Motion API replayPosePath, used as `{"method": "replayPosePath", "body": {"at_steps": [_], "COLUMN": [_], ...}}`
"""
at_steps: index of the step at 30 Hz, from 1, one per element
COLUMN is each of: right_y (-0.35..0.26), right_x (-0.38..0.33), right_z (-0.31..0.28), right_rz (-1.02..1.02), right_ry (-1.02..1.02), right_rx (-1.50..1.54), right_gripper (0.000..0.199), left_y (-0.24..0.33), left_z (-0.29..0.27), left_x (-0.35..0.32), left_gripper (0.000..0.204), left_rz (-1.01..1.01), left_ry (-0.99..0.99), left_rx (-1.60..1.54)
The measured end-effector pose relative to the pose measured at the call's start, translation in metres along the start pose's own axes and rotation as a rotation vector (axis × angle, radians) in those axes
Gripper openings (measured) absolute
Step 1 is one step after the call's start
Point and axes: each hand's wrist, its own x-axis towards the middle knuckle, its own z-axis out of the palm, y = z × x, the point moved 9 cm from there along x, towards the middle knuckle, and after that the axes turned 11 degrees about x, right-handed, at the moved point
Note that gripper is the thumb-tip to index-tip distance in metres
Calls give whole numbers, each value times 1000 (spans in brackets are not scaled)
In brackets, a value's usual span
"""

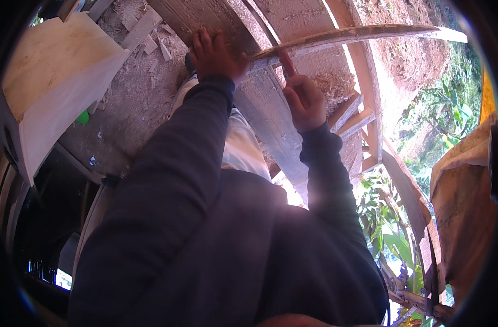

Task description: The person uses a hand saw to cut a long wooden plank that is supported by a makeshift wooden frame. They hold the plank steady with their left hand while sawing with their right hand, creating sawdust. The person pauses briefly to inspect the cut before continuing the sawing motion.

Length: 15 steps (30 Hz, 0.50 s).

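My left hand (pixel 216 59) lies on a broad, worn wooden plank (pixel 268 111), fingers apart, its thumb side beside the near end of a long, narrow wooden strip (pixel 336 39). The strip crosses the plank and reaches out to the far right, looking curved in this view. Closer to me and to the right, my right hand (pixel 304 103) has its fingers curled. A slim reddish-brown piece (pixel 287 64) runs from that hand up to the strip's lower edge; glare hides what kind of thing it is.
A pale wooden panel (pixel 61 68) stands at the left. Wood shavings and offcuts (pixel 151 46) litter the ground near it. Short wooden pieces (pixel 355 121) stick out right of the plank. Brown sheeting (pixel 466 201) hangs at the right, with green plants (pixel 393 240) beside it.
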Motion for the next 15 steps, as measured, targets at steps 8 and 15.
{"method": "replayPosePath", "body": {"at_steps": [8, 15], "right_y": [-12, 0], "right_x": [-156, -15], "right_z": [-50, -8], "right_rz": [2, 29], "right_ry": [-31, -4], "right_rx": [-267, -8], "right_gripper": [5, 5], "left_y": [-9, 4], "left_z": [-14, -13], "left_x": [9, 10], "left_gripper": [85, 84], "left_rz": [-1, -11], "left_ry": [58, -2], "left_rx": [20, 39]}}
